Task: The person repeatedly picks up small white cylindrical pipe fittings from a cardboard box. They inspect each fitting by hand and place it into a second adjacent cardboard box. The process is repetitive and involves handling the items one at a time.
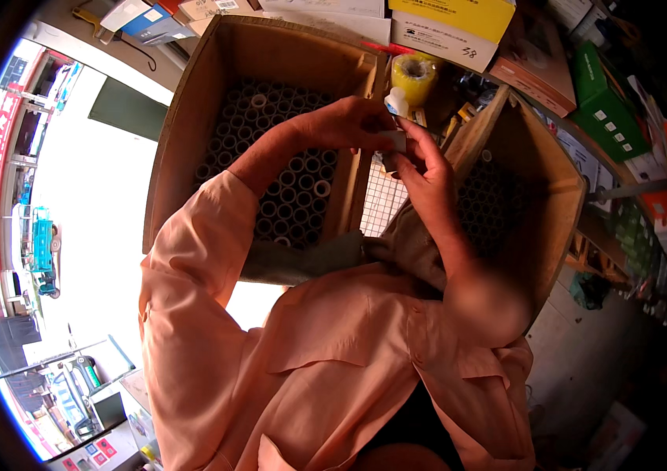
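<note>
My left hand [354,123] and my right hand [430,168] meet over the gap between two wooden boxes. My left fingers grip a small flat grey piece [395,140]. My right thumb and fingers close around a small dark grey piece [391,162] just below it; whether the two are joined cannot be made out. A small white bottle [396,101] shows just beyond my fingertips. The left wooden box [186,153] holds many upright grey tubes [286,194] packed side by side. Similar tubes [486,200] sit in shadow inside the right wooden box [560,194].
Behind the boxes are a roll of yellow tape [413,79], a yellow and white carton [451,35] and a green box [613,112]. Dark green cloth [304,259] hangs over the left box's near edge. A metal rod [639,187] juts in at right. A bright street lies left.
</note>
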A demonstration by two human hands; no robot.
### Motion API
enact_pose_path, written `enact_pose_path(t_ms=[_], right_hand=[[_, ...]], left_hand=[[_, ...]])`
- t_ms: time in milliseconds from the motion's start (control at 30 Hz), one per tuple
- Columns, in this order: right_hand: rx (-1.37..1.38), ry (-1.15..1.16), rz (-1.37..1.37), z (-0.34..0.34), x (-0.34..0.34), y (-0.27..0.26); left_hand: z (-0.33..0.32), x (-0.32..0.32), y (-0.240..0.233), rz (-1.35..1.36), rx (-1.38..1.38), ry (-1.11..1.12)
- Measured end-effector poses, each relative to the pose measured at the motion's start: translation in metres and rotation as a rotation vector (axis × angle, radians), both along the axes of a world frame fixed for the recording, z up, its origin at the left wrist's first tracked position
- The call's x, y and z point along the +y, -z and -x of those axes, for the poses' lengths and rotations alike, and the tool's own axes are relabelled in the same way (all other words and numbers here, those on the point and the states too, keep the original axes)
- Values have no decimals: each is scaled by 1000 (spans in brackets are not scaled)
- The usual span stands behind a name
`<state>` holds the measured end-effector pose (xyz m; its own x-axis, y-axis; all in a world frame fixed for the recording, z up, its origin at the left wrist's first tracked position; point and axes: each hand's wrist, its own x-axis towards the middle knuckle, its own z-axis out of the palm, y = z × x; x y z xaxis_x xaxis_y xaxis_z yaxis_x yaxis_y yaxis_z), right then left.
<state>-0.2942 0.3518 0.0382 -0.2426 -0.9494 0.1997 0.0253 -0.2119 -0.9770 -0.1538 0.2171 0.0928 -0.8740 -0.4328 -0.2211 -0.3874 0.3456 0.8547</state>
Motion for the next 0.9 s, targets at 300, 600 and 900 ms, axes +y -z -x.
enact_pose_path(t_ms=[300, 600, 900], right_hand=[[-56, 57, 61, 5, 2, -9], [-56, 26, 12, 3, 3, -14], [-37, 26, 32, 3, 1, -12]], left_hand=[[-35, -59, 20, -159, 49, -290], [-64, -84, 153, 569, -248, -426], [-50, -68, 169, 550, -193, -418]])
